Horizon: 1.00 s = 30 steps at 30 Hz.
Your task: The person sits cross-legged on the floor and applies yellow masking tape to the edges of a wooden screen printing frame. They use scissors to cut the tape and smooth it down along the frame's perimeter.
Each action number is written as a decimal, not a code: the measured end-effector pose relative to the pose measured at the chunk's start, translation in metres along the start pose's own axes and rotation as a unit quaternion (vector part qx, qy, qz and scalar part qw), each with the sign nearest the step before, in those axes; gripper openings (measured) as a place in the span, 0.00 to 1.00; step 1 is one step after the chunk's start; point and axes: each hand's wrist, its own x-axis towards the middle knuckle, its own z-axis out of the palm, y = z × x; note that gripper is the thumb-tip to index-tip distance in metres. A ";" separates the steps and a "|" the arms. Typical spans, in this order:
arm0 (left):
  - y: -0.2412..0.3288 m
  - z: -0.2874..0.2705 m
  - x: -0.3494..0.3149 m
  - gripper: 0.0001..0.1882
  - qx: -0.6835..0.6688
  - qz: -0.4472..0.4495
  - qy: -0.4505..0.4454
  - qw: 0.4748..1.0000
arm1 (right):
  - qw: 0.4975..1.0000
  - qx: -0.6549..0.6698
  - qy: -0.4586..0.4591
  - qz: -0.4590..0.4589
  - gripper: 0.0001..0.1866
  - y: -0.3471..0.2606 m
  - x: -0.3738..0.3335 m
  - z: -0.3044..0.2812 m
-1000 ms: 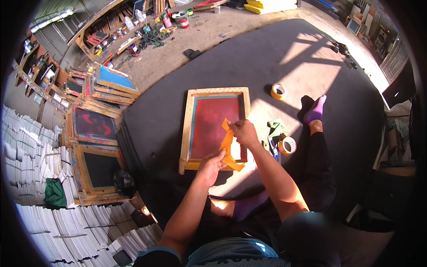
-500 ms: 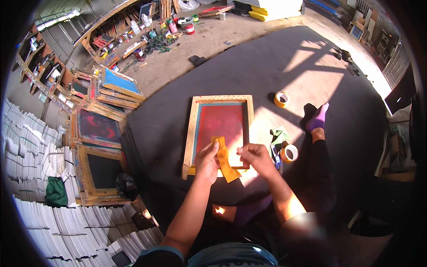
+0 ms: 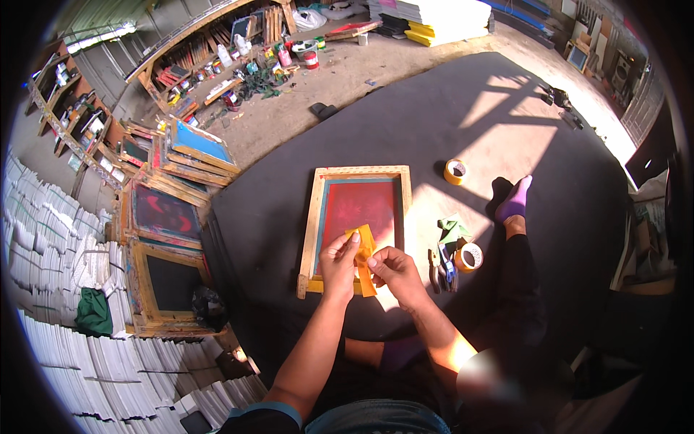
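Note:
A strip of yellow-brown tape (image 3: pixel 367 283) hangs between my hands, crumpled and folded at its upper part. My left hand (image 3: pixel 338 266) pinches the strip near its top. On the strip's other side, my right hand (image 3: pixel 396 273) grips its edge between thumb and fingers. Beneath both hands lies a wooden-framed printing screen (image 3: pixel 354 171) with red mesh and a blue-green border. Yellow tape also shows along the frame's near edge. To the right rest two rolls of tape (image 3: pixel 455 172), one farther off and one beside pliers (image 3: pixel 435 271) and a green cloth (image 3: pixel 454 230).
The dark padded surface (image 3: pixel 267 217) spreads around the frame. My foot in a purple sock (image 3: pixel 515 199) rests at the right. Stacked screen frames (image 3: pixel 201 141) and piles of white paper (image 3: pixel 50 239) stand at the left. Paint containers (image 3: pixel 311 59) sit on the floor beyond.
My right hand has come down and left onto the tape strip, which it was apart from before. The strip is now bunched between both hands.

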 end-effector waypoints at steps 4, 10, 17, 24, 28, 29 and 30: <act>-0.009 0.006 -0.001 0.12 0.041 0.046 0.033 0.998 | 1.000 -0.025 -0.006 0.016 0.10 0.002 -0.001 0.000; -0.022 0.009 0.000 0.16 0.157 0.168 0.060 0.971 | 0.999 -0.025 -0.010 0.026 0.10 0.010 -0.005 0.003; -0.024 0.007 0.004 0.16 0.175 0.204 0.038 0.962 | 0.998 -0.052 -0.038 0.026 0.12 0.008 -0.004 -0.003; -0.019 -0.004 0.007 0.14 0.221 0.219 -0.021 0.950 | 0.984 -0.155 -0.064 0.065 0.15 -0.014 -0.007 -0.009; -0.011 0.002 0.006 0.15 0.172 0.180 -0.002 0.968 | 0.998 -0.066 -0.014 0.014 0.15 -0.006 -0.007 -0.010; -0.011 0.002 0.007 0.15 0.165 0.161 0.002 0.973 | 0.999 -0.039 0.010 -0.008 0.16 -0.003 -0.008 -0.009; -0.012 0.002 0.008 0.15 0.157 0.141 0.006 0.977 | 0.999 -0.036 0.011 -0.009 0.15 0.001 -0.009 -0.009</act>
